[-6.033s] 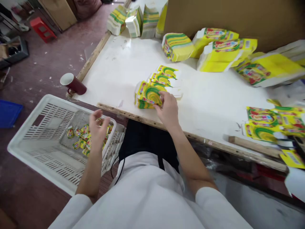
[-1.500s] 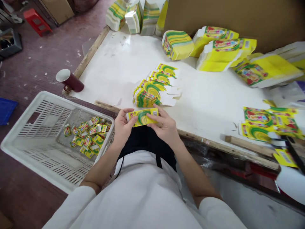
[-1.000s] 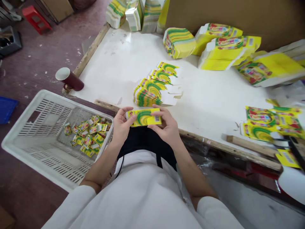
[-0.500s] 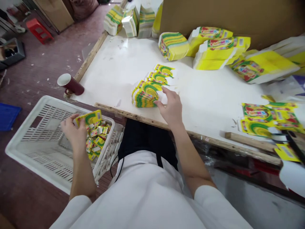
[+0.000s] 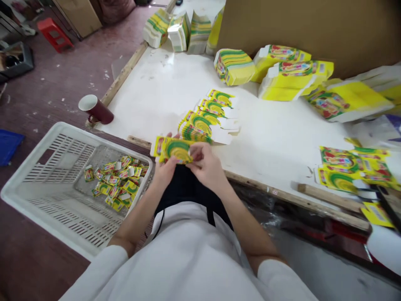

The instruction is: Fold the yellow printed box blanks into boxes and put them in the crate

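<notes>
A yellow and green printed carton [image 5: 175, 149] is held between my two hands, in front of the table's near edge. My left hand [image 5: 166, 169] grips it from below at its left part, thumb on the printed face. At its right end the fingers of my right hand [image 5: 203, 163] are closed on the carton; the fingertips are partly hidden. Just beyond lies a fanned row of flat cartons [image 5: 202, 123] with white flaps pointing right. To the left, a white plastic basket [image 5: 40, 200] stands low with several small folded cartons [image 5: 114, 184] inside.
A maroon mug [image 5: 100, 113] stands at the table's left corner. Bundles of flat cartons [image 5: 294, 79] line the back against a brown board [image 5: 300, 29]. More cartons [image 5: 341, 161] and a wooden strip [image 5: 328, 196] lie at the right. A red stool [image 5: 54, 34] is on the floor.
My left hand has come from above the basket to the table edge; the carton it held is gone from it. My right hand has drawn back from the row, and both hands now hold a flat carton.
</notes>
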Tool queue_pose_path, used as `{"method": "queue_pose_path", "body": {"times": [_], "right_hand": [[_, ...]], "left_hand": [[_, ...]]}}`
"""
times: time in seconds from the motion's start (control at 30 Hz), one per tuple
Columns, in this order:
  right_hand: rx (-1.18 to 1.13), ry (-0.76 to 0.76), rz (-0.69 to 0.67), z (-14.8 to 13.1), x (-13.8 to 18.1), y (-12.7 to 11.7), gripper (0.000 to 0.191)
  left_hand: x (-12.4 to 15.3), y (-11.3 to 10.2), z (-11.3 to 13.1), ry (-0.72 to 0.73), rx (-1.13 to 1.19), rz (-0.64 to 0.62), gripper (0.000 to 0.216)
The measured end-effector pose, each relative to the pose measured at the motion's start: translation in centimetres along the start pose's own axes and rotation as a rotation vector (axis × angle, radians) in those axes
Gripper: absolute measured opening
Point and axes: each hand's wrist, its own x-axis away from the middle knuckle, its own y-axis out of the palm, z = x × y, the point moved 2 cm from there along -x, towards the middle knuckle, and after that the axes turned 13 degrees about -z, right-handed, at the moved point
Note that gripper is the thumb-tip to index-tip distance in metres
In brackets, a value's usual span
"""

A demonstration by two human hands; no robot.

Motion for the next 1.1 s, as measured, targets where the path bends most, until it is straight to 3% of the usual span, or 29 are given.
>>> {"method": "queue_pose_path", "body": {"times": [0.07, 0.17, 0.3, 0.47, 0.63, 0.73, 0.87, 0.97, 1.03, 1.1], "right_hand": [[-0.193, -0.018, -0.02, -0.3, 0.9, 1.5, 0.038], [-0.403, -0.015, -0.048, -0.7, 1.9, 2.8, 0.041], [-0.404, -0.001, -0.151, -1.5, 2.3, 3.6, 0.045], [-0.378, 0.016, 0.089, -0.3, 1.4, 2.5, 0.036], [-0.271, 0.043, 0.169, 0.4, 1.5, 0.4, 0.01], [-0.064, -0.038, 0.191, 0.1, 1.9, -1.4, 0.01], [0.372, -0.238, 0.087, -0.5, 2.2, -3.2, 0.028], [0.491, -0.353, 0.009, -1.0, 2.3, -2.6, 0.026], [0.46, -0.318, 0.1, -1.2, 2.5, -1.4, 0.021], [0.414, -0.258, 0.282, -1.3, 3.0, 0.0, 0.022]], "left_hand": [[-0.9, 1.8, 0.5, -0.009, 0.058, 0.012, 0.068], [-1.5, 2.7, 1.5, 0.017, 0.095, 0.131, 0.064], [-1.4, 2.5, 2.0, 0.069, 0.195, 0.301, 0.062], [-0.4, 2.6, 1.1, 0.084, 0.227, 0.238, 0.074], [1.0, 1.0, -0.5, 0.049, 0.178, 0.246, 0.034], [1.2, -1.2, 0.4, 0.037, 0.059, 0.114, 0.037], [1.0, -3.5, 3.7, 0.103, -0.265, -0.179, 0.088], [0.8, -2.6, 4.7, -0.003, -0.589, -0.444, 0.115], [0.7, -1.1, 4.2, -0.081, -0.71, -0.507, 0.104], [0.6, 0.2, 3.4, -0.13, -0.744, -0.408, 0.083]]}}
